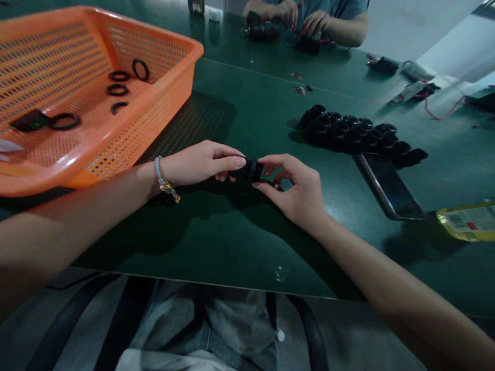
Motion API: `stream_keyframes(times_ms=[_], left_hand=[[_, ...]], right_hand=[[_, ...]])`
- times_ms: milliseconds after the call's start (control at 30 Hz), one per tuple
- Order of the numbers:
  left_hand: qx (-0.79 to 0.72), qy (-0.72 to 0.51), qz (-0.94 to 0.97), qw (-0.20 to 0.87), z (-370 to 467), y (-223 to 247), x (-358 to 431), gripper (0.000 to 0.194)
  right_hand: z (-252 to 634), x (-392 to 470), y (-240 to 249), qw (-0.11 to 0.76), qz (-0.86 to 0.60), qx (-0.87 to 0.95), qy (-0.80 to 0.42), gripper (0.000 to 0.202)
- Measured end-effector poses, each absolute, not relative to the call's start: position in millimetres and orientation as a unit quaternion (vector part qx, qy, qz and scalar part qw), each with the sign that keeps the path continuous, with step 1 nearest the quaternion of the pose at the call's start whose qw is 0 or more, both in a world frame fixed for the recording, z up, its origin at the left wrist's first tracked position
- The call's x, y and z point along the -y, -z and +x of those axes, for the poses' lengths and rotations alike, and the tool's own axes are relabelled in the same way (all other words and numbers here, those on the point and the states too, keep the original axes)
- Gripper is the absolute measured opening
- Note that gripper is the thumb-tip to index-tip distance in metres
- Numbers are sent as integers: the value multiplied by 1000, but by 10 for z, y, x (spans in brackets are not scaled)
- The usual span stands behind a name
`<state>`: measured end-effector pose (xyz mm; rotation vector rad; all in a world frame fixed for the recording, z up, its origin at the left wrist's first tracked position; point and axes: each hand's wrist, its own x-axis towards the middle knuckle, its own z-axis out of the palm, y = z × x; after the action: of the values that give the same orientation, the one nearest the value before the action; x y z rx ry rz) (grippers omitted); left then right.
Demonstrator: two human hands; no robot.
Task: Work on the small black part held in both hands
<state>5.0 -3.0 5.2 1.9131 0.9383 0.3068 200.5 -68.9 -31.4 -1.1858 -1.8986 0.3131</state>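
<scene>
Black plastic fitting (250, 170), a short ribbed cylinder, sits pinched between the person's two hands just above the green worktop (240, 242), near the middle of the scene. The left hand (197, 164) closes thumb and forefinger on its left end; the right hand (296, 189) curls narrowly around its right end, fingertips touching it. It looks light and stiff, probably moulded plastic, and small enough that a fingertip pinch at each end carries it easily; the ribbing should give some grip, though the smooth dark surface could slip if it is held loosely. Its finer detail cannot be made out in the dim light.

At the far left stands an orange mesh basket (170, 98), tilted so its near rim lifts off the worktop. Inside lie several black rubber rings (118, 89) scattered on its floor, well apart from one another, with a small dark block (30, 119) touching one ring at the left.

To the right, beyond the hands, a cluster of similar black fittings (356, 135) lies packed together on the worktop, just beside a dark phone (389, 188). Another person's hands (301, 20) work at the far edge.
</scene>
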Motion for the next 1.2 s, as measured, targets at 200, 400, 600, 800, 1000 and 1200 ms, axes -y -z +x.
stream_keyframes(times_ms=[200,400,600,800,1000,1200], left_hand=[[-386,-122,784,470,60,-54,32,36],[-386,-123,792,456,56,-73,44,37],[-385,-126,794,454,53,-68,41,36],[-386,-121,790,460,52,-72,45,36],[-387,-124,786,465,57,-75,48,35],[-386,-127,788,463,54,-64,46,35]], right_hand=[[2013,701,304,422,-484,754,-133,25],[2018,699,305,418,-486,755,-138,25],[2013,698,303,415,-496,749,-146,24],[2022,693,316,416,-491,752,-143,25],[2017,684,317,417,-494,749,-147,24],[2012,688,307,413,-498,747,-155,23]])
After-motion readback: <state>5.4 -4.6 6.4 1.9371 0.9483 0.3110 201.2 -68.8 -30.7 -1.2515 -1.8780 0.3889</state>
